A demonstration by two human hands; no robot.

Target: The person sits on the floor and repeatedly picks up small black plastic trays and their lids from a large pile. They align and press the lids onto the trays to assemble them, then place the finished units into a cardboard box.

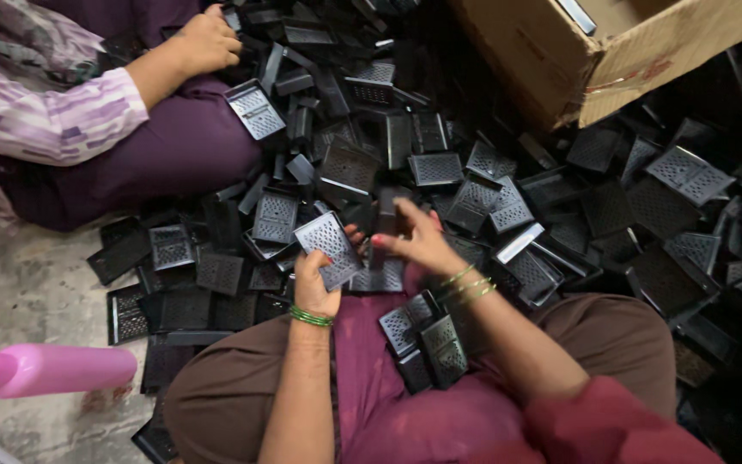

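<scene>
We hold a black perforated plastic plate (pixel 330 247) upright in our left hand (pixel 315 288), fingers curled round its lower edge, just above our lap. Our right hand (pixel 418 242) pinches a small dark piece (pixel 387 215) beside it, over the heap of black plates (pixel 491 198), while a co-worker's hand (pixel 206 41) rests on that heap.

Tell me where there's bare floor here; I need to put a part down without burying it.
Bare concrete floor lies at the left, bordered by the pink bottle, the co-worker's purple trousers and the pile's edge. Everywhere ahead and right, up to the cardboard box, perforated black plastic parts overlap.
</scene>
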